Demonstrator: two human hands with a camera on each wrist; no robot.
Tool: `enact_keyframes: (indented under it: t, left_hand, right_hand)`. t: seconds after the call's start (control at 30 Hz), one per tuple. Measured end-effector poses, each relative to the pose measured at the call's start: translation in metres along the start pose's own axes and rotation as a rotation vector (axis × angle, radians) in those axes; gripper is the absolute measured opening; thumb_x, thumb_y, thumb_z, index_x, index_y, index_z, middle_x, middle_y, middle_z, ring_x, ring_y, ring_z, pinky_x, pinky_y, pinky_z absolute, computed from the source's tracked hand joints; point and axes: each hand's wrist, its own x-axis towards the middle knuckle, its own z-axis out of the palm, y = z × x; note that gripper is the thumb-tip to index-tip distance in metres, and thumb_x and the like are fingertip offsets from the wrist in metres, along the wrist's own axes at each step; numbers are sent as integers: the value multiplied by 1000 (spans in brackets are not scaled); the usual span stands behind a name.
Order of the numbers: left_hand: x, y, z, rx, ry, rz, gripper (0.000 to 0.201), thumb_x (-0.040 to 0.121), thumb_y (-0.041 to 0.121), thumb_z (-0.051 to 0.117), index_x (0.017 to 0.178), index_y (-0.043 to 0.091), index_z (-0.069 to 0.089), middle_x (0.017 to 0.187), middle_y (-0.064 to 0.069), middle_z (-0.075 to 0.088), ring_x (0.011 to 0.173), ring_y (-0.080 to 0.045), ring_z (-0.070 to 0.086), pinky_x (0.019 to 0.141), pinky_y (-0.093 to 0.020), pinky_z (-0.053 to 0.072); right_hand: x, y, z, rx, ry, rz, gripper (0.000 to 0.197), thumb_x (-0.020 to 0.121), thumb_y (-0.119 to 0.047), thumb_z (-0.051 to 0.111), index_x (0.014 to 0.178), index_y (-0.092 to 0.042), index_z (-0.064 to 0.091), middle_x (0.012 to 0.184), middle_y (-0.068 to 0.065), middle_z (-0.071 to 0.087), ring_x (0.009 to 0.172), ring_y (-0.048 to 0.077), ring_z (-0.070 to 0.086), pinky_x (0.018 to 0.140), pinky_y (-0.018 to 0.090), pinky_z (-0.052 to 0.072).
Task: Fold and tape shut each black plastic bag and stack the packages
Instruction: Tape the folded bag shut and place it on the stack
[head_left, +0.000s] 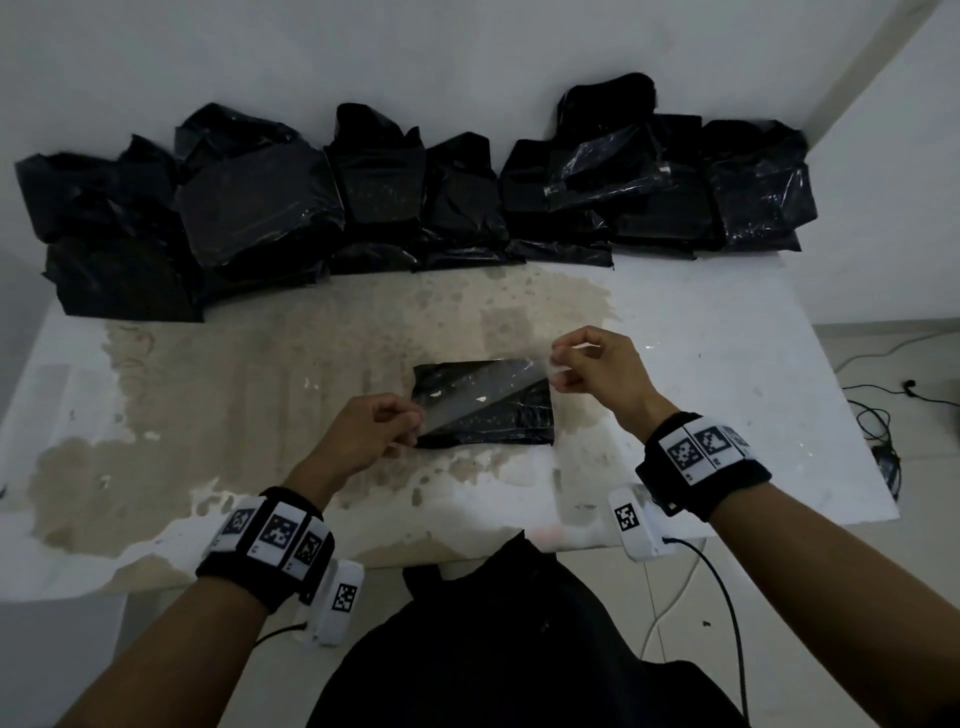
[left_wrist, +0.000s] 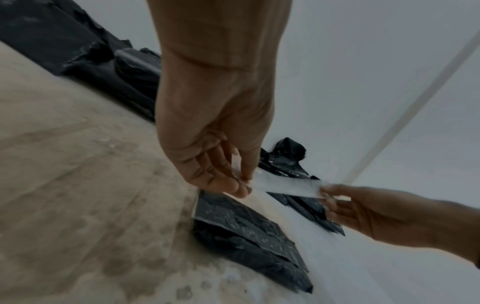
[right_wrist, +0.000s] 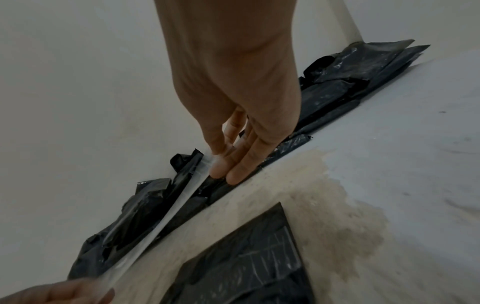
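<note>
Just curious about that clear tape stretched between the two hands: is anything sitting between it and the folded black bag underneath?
Nothing visible. The strip of clear tape hangs above the folded black bag, pinched by the left hand and right hand, with only air between.

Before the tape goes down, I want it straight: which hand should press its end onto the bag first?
Left, probably: the left hand pinches the tape at the bag's near edge; the right hand holds its end higher, past the far corner.
</note>
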Motion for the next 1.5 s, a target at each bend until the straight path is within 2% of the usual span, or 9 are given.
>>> enact_keyframes:
  t: [0.1,0.23,0.43,0.57,0.73,0.87,1.07,1.37,1.5]
  left_hand:
    - [2,-8,-2,-41,31,-24,10,99,14,63,94,13,72,73,7,74,66,-6,68,64,-24,54]
    - [6,-18,-3,-58,59,-40,11,99,12,62,93,12,71,73,5,74,67,-8,69,66,-26,55]
    - [11,-34,-4,-39,65,-71,10,98,13,63,92,12,71,79,-4,73,71,-16,67,64,-25,55]
    - [16,-41,3,-15,94,-46,12,99,15,63,90,13,71,81,-7,72,69,-17,66,66,-29,55]
    - [25,-46,10,-7,91,-23,12,98,17,64,89,16,72,84,-7,74,68,-15,66,62,-26,54]
    - [30,-50,15,7,104,-20,14,98,15,64,86,18,71,77,0,72,65,-12,65,58,-23,53]
    - [33,-55,16,58,128,-11,11,99,14,62,94,10,72,77,0,70,52,1,63,51,-11,47]
    - [41,-59,20,136,143,-9,15,100,17,60,93,14,73,71,6,70,52,6,62,52,-6,44]
    - [43,-59,21,216,169,-9,18,99,20,61,88,16,73,68,4,69,51,1,60,53,-13,46]
  right_hand:
    - [-6,13,1,20,-2,42,2,95,-6,69,95,-6,70,84,12,72,63,21,69,72,37,63]
    - [-13,36,3,-9,26,79,13,95,-2,65,93,-12,73,76,-1,73,63,19,68,71,36,61]
    - [-24,63,8,-20,25,120,12,95,-1,66,104,-5,73,79,11,69,69,21,65,65,29,60]
    - [-25,77,9,12,42,148,18,95,0,65,106,-13,70,79,15,69,69,21,66,70,33,62]
    - [-25,86,10,83,101,184,8,97,-3,64,92,-6,69,78,16,66,71,25,64,69,33,62]
    - [-22,93,13,148,119,218,8,98,-4,62,93,-4,67,80,19,64,73,26,64,74,40,63]
    - [-19,98,19,151,123,239,6,99,-5,61,97,-3,66,74,15,64,68,24,63,65,32,60]
    - [-16,104,24,82,172,282,10,99,-5,60,92,-3,67,71,13,66,57,19,63,60,30,62]
    - [-14,105,26,18,198,261,14,98,-6,61,86,-5,67,71,12,69,57,19,65,59,31,62]
